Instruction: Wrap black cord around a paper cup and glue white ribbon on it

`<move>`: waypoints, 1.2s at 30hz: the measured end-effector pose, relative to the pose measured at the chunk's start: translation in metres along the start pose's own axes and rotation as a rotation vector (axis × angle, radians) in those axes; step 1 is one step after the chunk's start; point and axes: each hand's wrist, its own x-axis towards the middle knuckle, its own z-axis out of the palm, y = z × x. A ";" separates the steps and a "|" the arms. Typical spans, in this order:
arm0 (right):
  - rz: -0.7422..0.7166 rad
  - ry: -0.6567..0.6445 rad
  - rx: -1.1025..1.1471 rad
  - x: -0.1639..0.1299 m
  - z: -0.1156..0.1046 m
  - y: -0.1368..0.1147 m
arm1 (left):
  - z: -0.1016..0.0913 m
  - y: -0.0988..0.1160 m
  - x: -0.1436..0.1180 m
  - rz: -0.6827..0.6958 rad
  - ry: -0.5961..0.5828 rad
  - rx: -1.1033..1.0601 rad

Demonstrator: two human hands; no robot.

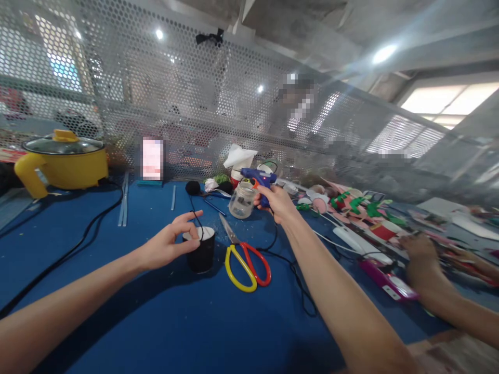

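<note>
Perforated screen [249, 117], bright window [436, 100], blue tabletop [218, 327]

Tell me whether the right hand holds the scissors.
No, the right hand holds a blue glue gun; the scissors lie on the blue table.

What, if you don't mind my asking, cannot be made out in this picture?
All in the head view:
- Inner bottom of the black cup: hidden by its near wall and the left hand.
- Handle of the blue glue gun: partly covered by the right hand.
- Contents of the lit screen: pixelated.
- Details around the co-worker's hand: blurred.
</note>
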 end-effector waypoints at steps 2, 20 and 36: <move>-0.090 0.018 0.024 -0.016 0.001 -0.005 | 0.000 -0.001 0.000 0.005 0.014 -0.012; -0.097 -0.388 -0.361 -0.129 0.009 0.007 | 0.010 -0.010 0.003 -0.121 0.167 -0.302; -0.336 -0.270 -0.623 -0.132 0.011 0.018 | 0.015 -0.009 0.004 -0.152 0.194 -0.423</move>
